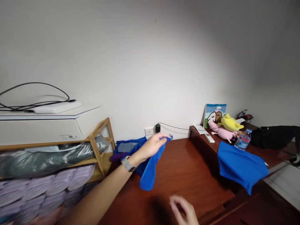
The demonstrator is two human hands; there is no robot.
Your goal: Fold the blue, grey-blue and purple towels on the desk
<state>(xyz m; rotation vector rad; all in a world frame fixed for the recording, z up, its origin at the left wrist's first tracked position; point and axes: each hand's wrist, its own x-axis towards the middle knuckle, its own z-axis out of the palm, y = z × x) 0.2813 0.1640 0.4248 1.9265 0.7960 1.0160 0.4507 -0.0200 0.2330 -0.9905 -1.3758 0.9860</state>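
Note:
My left hand (156, 145), with a watch on the wrist, is raised over the brown desktop (185, 165). Its thumb and fingers pinch a blue cloth (148, 178), which hangs down beneath the hand. Behind that forearm, a pile of folded fabric (126, 147) in blue, grey and purple lies against the wall. My right hand (184, 210) is low over the front of the desk, blurred, with a gap between its curved thumb and fingers and nothing seen in it. Another blue cloth (241, 164) is spread at the right, by the raised ledge.
On the ledge (199, 137) are a remote control (209, 138), a pink plush toy (222, 132), a yellow plush toy (231, 122), a water bottle (243, 140) and a black bag (272, 137). At left, a wooden rack (99, 156) bears a white box (39, 131). A charger (157, 128) is plugged into the wall.

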